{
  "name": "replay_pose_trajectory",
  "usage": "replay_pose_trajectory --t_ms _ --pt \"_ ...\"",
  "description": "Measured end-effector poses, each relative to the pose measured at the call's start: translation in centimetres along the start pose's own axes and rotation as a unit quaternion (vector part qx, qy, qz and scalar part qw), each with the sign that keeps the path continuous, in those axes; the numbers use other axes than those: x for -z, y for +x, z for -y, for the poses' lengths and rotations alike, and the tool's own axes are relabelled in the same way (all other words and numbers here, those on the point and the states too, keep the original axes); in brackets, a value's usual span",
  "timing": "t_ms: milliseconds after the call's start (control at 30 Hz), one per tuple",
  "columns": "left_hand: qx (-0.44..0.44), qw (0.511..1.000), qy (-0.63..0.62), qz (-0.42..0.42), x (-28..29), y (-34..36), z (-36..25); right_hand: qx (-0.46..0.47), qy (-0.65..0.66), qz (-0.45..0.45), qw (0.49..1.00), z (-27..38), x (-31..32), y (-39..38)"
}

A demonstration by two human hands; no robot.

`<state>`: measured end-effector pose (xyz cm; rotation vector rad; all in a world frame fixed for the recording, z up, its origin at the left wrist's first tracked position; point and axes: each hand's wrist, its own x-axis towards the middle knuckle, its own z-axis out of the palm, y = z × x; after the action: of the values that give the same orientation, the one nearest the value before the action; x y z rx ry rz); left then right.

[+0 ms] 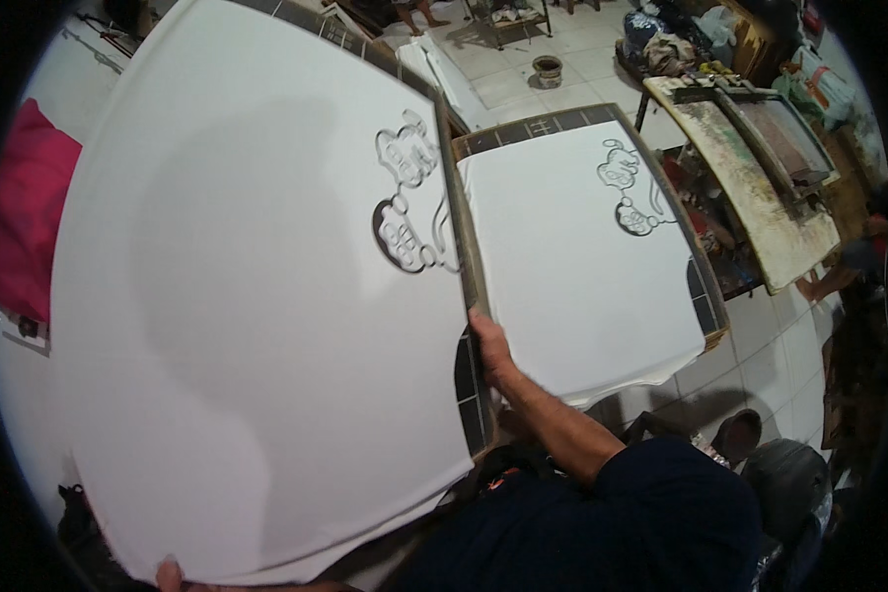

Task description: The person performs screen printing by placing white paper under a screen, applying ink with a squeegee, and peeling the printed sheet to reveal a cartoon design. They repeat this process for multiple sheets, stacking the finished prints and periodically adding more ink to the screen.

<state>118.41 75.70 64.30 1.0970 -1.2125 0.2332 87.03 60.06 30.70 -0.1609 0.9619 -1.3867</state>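
1. Head view, the landmark: a stack of boards (717,318), its layered edges showing at one corner. White fabric (572,276) covers its top, with a black outline drawing (631,187) of a cartoon animal toward its right side.

2. Head view, the held board (472,419): it is left of the stack and overlaps the stack's left edge in this view; whether the two touch cannot be told. White cloth (257,247) lies over it with a similar figure (405,197), the cloth seemingly drawn flat so that the lines sit undistorted.

3. Head view, right hand (492,350): just beside the stack's left edge, its fingers closed around the board's rim. That hold leaves the figure untouched, probably to spare the lines from smudging.

4. Head view, left hand (171,574): well to the left of the stack, at the board's near left corner. The thumb shows over the edge and the other fingers are hidden, presumably supporting from beneath. Gripping so far apart likely steadies so broad a board.

5. Head view, surroundings: a framed screen (789,138) rests on a stained panel (775,217) right of the stack, apparently leaned there for support. Pink cloth (32,217) hangs far left of the stack.
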Motion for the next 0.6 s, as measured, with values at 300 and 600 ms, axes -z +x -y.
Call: replay_pose_trajectory --t_ms 300,600 --pt "0.203 0.962 -0.176 0.048 4.0 -18.0 9.9 0.194 -0.172 -0.196 0.946 20.9 19.5 -0.7" --pt "0.658 0.636 -0.401 -0.055 -10.2 -41.1 4.1 0.310 -0.369 -0.212 0.850 37.6 38.2 -1.4"
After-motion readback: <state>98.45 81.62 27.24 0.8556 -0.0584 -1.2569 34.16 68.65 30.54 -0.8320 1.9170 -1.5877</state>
